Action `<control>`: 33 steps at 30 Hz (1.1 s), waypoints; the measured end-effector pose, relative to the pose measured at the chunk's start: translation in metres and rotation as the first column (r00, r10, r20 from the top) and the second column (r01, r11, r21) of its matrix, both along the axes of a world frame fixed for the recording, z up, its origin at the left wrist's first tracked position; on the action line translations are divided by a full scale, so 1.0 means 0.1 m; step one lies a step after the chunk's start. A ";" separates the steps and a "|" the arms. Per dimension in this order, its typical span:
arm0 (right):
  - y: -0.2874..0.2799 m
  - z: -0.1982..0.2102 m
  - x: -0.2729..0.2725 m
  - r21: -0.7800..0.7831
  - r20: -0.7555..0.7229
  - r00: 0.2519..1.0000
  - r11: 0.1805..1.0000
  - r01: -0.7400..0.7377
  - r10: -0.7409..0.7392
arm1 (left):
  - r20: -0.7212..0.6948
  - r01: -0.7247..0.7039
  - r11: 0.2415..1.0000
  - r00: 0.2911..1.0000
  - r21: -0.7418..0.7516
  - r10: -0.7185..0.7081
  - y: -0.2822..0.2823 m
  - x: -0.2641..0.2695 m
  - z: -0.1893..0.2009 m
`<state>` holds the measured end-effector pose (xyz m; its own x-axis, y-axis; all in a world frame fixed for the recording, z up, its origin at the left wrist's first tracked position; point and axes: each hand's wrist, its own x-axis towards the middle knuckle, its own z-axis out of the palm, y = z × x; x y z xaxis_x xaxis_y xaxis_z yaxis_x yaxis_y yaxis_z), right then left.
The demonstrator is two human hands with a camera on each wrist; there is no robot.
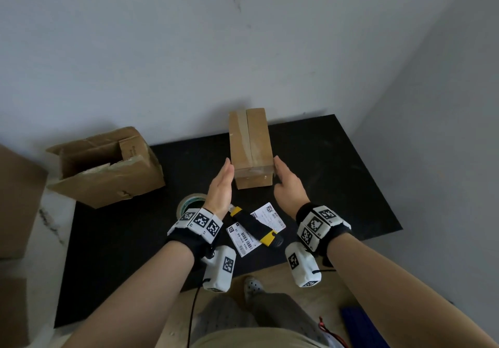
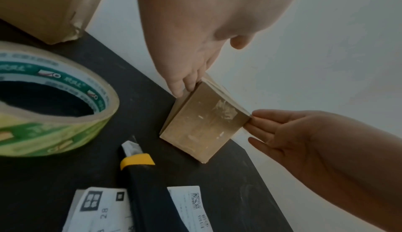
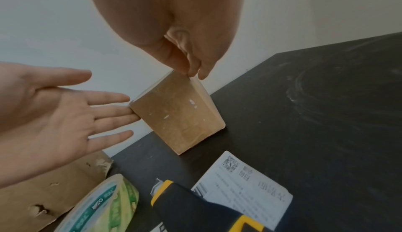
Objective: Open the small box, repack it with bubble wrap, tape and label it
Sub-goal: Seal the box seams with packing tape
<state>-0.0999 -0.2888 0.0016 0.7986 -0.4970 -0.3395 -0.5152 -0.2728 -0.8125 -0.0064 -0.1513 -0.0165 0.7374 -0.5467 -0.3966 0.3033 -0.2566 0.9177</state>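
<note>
A small brown cardboard box (image 1: pixel 251 147), its top seam taped shut, stands on the black mat (image 1: pixel 337 180). My left hand (image 1: pixel 222 180) is flat against the box's left side, its straight fingers (image 3: pixel 113 113) touching the edge. My right hand (image 1: pixel 285 180) is at the right side, fingertips (image 2: pixel 254 122) on the near top corner. Neither hand curls around the box (image 2: pixel 204 124). A roll of clear tape (image 1: pixel 189 204) lies below my left wrist. Two white shipping labels (image 1: pixel 244 238) lie near the mat's front edge.
A yellow-and-black utility knife (image 1: pixel 253 224) lies across the labels, blade tip out (image 2: pixel 130 147). A larger open cardboard box (image 1: pixel 108 166) stands at the mat's left rear corner. The wall runs just behind the small box. More brown cardboard (image 1: pixel 16 204) is at far left.
</note>
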 end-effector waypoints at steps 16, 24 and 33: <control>-0.55 -0.13 0.18 -0.409 0.073 0.957 0.884 -0.228 0.280 | 0.429 0.130 0.961 0.874 0.245 -0.227 0.12 0.34 -0.03; -0.54 -0.19 0.20 -0.368 0.144 0.963 0.916 -0.161 0.227 | 0.451 0.041 0.991 0.887 0.128 -0.095 0.03 0.32 -0.15; -0.56 -0.20 0.20 -0.329 0.133 0.965 0.929 -0.172 0.226 | 0.453 0.012 0.992 0.889 0.126 -0.068 -0.01 0.30 -0.17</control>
